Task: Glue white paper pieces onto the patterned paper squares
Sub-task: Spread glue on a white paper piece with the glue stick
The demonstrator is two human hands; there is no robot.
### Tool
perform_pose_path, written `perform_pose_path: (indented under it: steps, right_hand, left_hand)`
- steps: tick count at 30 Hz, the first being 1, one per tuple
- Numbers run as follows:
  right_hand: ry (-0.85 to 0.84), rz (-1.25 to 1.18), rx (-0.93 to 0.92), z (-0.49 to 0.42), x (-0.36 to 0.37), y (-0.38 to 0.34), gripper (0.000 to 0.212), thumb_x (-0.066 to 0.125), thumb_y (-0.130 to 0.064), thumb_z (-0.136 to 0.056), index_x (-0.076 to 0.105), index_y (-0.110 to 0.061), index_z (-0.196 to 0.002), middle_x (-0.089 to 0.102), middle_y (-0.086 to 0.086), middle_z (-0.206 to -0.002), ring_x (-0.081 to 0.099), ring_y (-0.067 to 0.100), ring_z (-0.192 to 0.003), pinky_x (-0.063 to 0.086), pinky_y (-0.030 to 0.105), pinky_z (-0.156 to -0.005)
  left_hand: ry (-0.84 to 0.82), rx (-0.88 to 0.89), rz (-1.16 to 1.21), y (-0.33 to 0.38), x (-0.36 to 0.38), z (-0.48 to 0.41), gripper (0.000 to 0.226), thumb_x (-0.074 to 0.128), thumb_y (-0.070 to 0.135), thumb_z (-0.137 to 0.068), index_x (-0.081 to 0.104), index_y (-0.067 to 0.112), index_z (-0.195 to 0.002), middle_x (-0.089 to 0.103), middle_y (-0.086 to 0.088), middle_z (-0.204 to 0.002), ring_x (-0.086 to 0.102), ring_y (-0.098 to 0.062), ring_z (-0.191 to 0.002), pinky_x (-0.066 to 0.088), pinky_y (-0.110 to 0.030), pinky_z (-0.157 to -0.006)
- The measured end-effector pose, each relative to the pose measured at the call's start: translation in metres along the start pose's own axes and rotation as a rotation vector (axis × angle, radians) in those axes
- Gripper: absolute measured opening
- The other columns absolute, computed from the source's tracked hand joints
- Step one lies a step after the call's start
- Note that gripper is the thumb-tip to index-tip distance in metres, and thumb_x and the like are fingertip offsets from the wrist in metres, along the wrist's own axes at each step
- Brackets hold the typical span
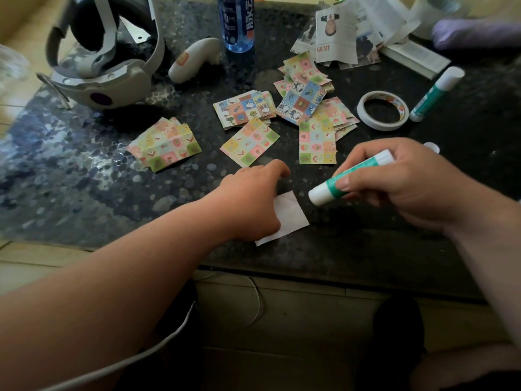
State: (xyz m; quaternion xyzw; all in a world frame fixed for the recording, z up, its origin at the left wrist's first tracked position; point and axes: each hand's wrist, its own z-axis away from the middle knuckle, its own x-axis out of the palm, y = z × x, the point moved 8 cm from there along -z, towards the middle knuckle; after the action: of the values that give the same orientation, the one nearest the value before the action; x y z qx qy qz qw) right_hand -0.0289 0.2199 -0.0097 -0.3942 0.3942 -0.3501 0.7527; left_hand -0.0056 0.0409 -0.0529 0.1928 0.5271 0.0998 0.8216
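White paper piece (293, 214) lies near the front edge of the table (84, 179), pinned by the left hand (253, 198), whose fingers rest loosely on it. The right hand (394, 182) curls round the glue stick (338, 184), its tip just beside the paper. Apparent step: applying glue. The next move probably calls for an even coat, then pressing onto a patterned square (249, 141).

— Where is the left grip (253, 198)?
— Palm down, the forearm comes in from 8 o'clock; it rests on the white paper (291, 214).
— And the right grip (394, 184)?
— Its forearm comes from 4 o'clock. The fingers are curled around a glue stick (349, 179), tip toward 8 o'clock.
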Motion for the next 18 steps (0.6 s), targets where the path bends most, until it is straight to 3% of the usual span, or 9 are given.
perform_pose_path:
  steps: [3,5,7,15,18]
  right_hand:
    - [0.025,-0.102,-0.021,0.003,-0.008,0.003,0.009,0.078,-0.004,-0.081,0.070,0.000,-0.083,0.062,0.039,-0.081,0.055,0.032,-0.069,0.047,0.018,-0.049]
    - [0.039,-0.170,-0.051,0.003,-0.012,0.004,0.016,0.078,-0.011,-0.076,0.070,0.000,-0.085,0.054,0.025,-0.062,0.048,0.027,-0.057,0.058,0.028,-0.064]
    - [0.069,-0.219,-0.077,0.005,-0.015,0.004,0.011,0.076,-0.007,-0.082,0.070,0.000,-0.088,0.047,0.011,-0.053,0.042,0.019,-0.051,0.059,0.037,-0.076]
    - [0.145,-0.241,-0.073,0.007,-0.017,0.007,0.009,0.071,-0.006,-0.089,0.070,0.002,-0.093,0.051,0.007,-0.052,0.042,0.019,-0.052,0.058,0.034,-0.068]
    - [0.173,-0.130,-0.034,0.004,-0.016,0.015,0.011,0.076,-0.011,-0.087,0.074,-0.002,-0.092,0.060,0.003,-0.055,0.050,0.013,-0.052,0.060,0.037,-0.072]
  left_hand:
    - [-0.012,-0.013,0.019,0.002,0.000,0.000,0.073,0.071,0.019,-0.080,0.035,0.034,-0.142,0.057,0.008,-0.096,0.056,-0.020,-0.095,0.046,-0.035,-0.078]
    - [-0.009,-0.029,0.041,0.003,-0.002,0.000,0.064,0.066,0.018,-0.082,0.040,0.032,-0.139,0.059,0.008,-0.091,0.059,-0.017,-0.088,0.046,-0.034,-0.069]
    - [0.006,-0.047,0.073,0.006,-0.003,0.000,0.055,0.063,0.017,-0.084,0.046,0.030,-0.135,0.062,0.007,-0.089,0.060,-0.013,-0.081,0.052,-0.035,-0.067]
    - [0.117,-0.283,0.396,-0.012,-0.005,0.005,0.040,0.059,0.010,-0.088,0.041,0.024,-0.120,0.065,-0.006,-0.099,0.068,-0.023,-0.076,0.050,-0.033,-0.051]
    - [0.123,-0.222,0.309,-0.007,-0.004,0.012,0.039,0.059,0.011,-0.087,0.038,0.023,-0.117,0.064,-0.008,-0.088,0.067,-0.024,-0.070,0.055,-0.042,-0.055]
